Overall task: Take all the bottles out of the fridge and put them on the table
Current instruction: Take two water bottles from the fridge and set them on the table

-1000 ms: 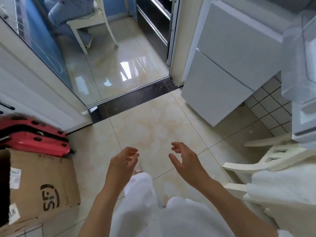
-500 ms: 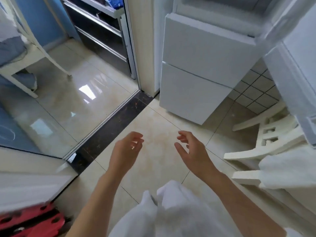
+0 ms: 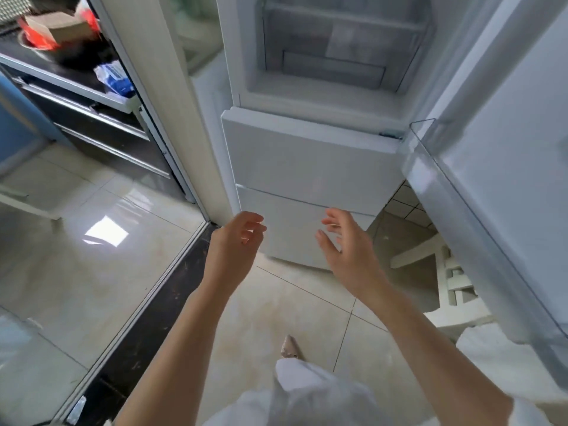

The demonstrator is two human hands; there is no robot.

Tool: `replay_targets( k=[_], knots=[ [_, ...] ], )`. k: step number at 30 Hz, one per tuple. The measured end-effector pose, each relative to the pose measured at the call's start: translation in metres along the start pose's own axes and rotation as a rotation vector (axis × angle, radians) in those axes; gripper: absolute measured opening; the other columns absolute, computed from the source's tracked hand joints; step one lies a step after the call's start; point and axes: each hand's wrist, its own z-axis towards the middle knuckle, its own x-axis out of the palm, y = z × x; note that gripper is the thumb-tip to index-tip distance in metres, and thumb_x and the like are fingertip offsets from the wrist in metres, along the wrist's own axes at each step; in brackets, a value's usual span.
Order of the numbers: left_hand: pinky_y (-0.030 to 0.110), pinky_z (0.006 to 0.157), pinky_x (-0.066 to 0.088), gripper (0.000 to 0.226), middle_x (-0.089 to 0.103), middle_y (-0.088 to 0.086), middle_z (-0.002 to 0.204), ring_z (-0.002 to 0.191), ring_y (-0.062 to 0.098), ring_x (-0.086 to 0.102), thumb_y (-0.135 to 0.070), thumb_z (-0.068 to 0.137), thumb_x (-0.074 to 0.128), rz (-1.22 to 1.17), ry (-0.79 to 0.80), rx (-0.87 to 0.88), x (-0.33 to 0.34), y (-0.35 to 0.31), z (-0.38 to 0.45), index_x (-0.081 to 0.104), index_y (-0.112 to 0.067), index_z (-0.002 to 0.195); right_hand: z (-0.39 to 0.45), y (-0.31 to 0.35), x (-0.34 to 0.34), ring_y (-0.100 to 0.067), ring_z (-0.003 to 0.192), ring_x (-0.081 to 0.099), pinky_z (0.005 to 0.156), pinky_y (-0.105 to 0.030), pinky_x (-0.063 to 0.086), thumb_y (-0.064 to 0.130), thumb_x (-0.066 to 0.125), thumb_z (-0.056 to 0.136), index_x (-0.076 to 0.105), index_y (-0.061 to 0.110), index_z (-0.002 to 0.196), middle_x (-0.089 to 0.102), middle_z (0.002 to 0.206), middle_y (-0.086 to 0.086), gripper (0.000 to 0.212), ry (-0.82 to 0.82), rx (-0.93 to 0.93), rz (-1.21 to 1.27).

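Both hands raised, empty, before the white fridge (image 3: 310, 155): left hand (image 3: 235, 250) with fingers loosely curled, right hand (image 3: 350, 250) with fingers spread. Upper compartment open, its door (image 3: 504, 167) swung right; no bottles discernible in the blurred interior

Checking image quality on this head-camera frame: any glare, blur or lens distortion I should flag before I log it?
Head view: a bright window reflection glares off the glossy floor tiles; wide-angle bending curves the fridge door and door frame; the shelf clutter at top left is soft and smeared; both empty hands, left hand and right hand, are reasonably sharp; the open fridge compartment is evenly lit but hazy.
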Motion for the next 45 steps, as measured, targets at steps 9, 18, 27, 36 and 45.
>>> replay_targets(
  k=[9,18,27,36,45],
  knots=[
    [0.034,0.080,0.057,0.016,0.070,-0.015,0.088,0.083,0.012,0.069,-0.011,0.091,0.060,-0.047,-0.011,0.133,0.038,-0.060,0.142,0.065,-0.019,0.103,0.137,0.030,-0.032,-0.010,0.120,0.051,0.102,-0.029,0.043,0.032,0.052,0.096,0.042,0.021,0.134,0.053,0.131,0.003,0.041,-0.194,-0.048,-0.003],
    [0.028,0.076,0.056,0.017,0.070,-0.013,0.088,0.076,0.008,0.066,-0.010,0.091,0.060,-0.112,-0.010,0.316,0.043,-0.108,0.301,0.064,-0.016,0.106,0.269,0.068,-0.055,-0.016,0.115,0.056,0.100,-0.035,0.045,0.021,0.056,0.095,0.046,0.009,0.132,0.057,0.125,-0.007,0.040,-0.458,-0.100,0.024],
    [0.029,0.080,0.055,0.023,0.068,-0.012,0.089,0.082,0.012,0.065,-0.008,0.089,0.058,-0.247,0.072,0.400,0.046,-0.158,0.437,0.061,-0.026,0.102,0.389,0.101,-0.092,-0.024,0.106,0.063,0.093,-0.038,0.049,0.015,0.062,0.091,0.051,0.001,0.126,0.063,0.116,-0.012,0.039,-0.716,-0.122,-0.039],
    [0.036,0.090,0.053,0.032,0.062,-0.003,0.111,0.099,0.018,0.061,-0.008,0.086,0.064,-0.334,0.081,0.439,0.084,-0.226,0.532,0.058,-0.015,0.117,0.488,0.113,-0.147,-0.022,0.104,0.060,0.094,-0.041,0.048,0.021,0.061,0.091,0.049,0.009,0.127,0.061,0.114,-0.007,0.040,-0.774,-0.070,-0.021],
    [-0.006,0.063,0.035,0.042,0.052,-0.008,0.100,0.075,-0.009,0.049,-0.004,0.084,0.070,-0.377,0.013,0.460,0.135,-0.283,0.603,0.055,-0.001,0.123,0.584,0.099,-0.205,-0.028,0.111,0.057,0.096,-0.034,0.044,0.022,0.062,0.090,0.042,0.003,0.133,0.055,0.125,-0.016,0.051,-0.789,-0.017,-0.025]
  ],
)
